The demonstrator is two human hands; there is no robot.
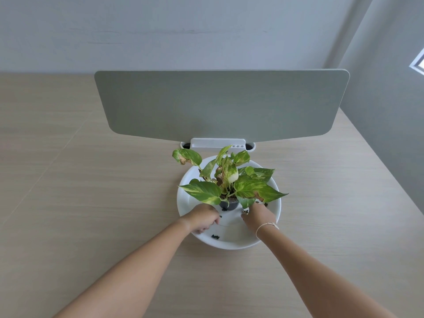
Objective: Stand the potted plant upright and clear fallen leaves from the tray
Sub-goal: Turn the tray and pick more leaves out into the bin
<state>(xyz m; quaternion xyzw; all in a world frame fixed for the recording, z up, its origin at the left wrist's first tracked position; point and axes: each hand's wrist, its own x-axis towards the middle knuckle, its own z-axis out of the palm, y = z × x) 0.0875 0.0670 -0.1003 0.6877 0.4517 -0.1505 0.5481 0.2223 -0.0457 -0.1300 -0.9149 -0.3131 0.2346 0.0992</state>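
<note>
Seeing the potted plant (pixel 229 187) upright, I still have dark bits (pixel 215 236) to clear from the tray (pixel 231 243); left hand (pixel 203 218) curled, right hand (pixel 260 216) unclear.

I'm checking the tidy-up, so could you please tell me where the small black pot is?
In the head view the black pot stands upright on the white tray, centre frame, between the hands.

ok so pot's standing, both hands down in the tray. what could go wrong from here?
1. The right hand works right beside the small black pot, under its leaves; a nudge could tip the top-heavy potted plant again.
2. Dark bits lie near the front rim of the white tray; sweeping them may push them onto the table.
3. The left hand sits at the tray's rim; pressing there might tilt it.
</note>
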